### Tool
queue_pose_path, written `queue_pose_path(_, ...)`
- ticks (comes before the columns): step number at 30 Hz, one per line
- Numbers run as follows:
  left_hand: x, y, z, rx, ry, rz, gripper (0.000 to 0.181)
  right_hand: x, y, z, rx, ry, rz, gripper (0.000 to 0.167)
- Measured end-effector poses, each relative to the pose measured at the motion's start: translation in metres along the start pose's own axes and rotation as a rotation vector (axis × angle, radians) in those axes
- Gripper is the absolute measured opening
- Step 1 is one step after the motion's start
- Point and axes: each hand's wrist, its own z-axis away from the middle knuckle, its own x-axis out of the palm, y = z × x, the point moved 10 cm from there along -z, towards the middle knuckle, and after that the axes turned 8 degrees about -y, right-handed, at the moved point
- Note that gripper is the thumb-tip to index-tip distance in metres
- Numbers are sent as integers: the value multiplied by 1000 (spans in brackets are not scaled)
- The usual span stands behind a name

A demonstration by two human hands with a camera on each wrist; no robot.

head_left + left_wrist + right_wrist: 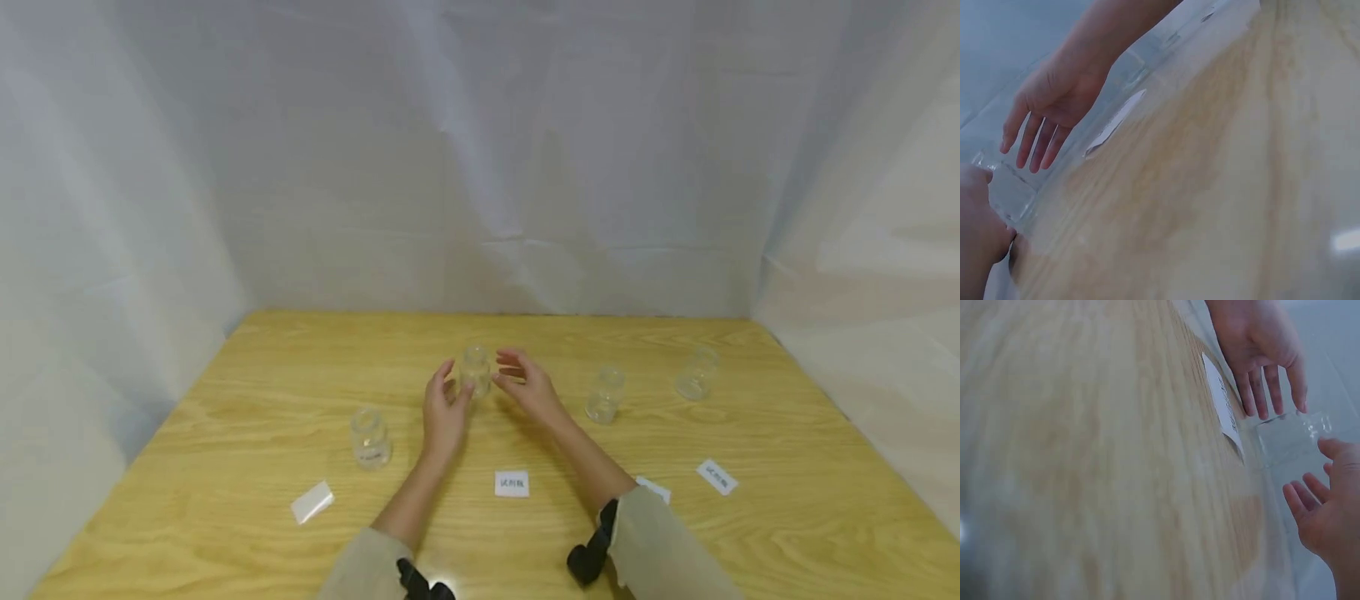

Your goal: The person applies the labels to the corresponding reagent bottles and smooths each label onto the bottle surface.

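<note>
Pale sleeves [663, 542] with black straps [592, 554] at the cuffs occupy the bottom of the head view, nearest the camera. Beyond them, at the centre of the frame, the middle jar [476, 375], of clear glass, stands on the table with its long axis upright and its neck uppermost. It lies between the two hands: to the right of the left hand's fingers and to the left of the right hand's fingertips.

Left hand [446, 412] is the nearer; its thumb overlaps the jar's lower left side in the head view, though contact cannot be confirmed. Its fingers are parted and slightly bent, with no grip evident. Right hand [527, 385] has its fingers extended toward the jar, loosely bent and well parted from the thumb; it holds nothing, and a narrow gap separates it from the glass.

Directly below the jar in the frame, at lower centre, lies a lettered card [512, 484]. Left of the left hand stands the left jar [371, 437], with a plain-looking card [312, 502] below it at lower left. Right of the right hand stand two more jars [604, 393]. Lower right shows a tilted card [717, 477] bearing writing, and a half-covered card [654, 488] partly behind the sleeve. Wood-grain table [225, 400] carries all; a white sheet [487, 167] hangs behind.
</note>
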Motion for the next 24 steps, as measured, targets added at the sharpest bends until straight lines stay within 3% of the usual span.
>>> queue_pose_path(6, 4, -5, -9, 28, -52, 72, 47, 11, -9, 1, 0, -49, -48, 37)
queue_pose_path(16, 4, -5, -14, 42, -24, 23, 39, 11, -12, 5, -1, 19, -38, 33)
queue_pose_path(24, 11, -5, -9, 43, -50, 17, 38, 7, -10, 15, 15, 34, -61, 33)
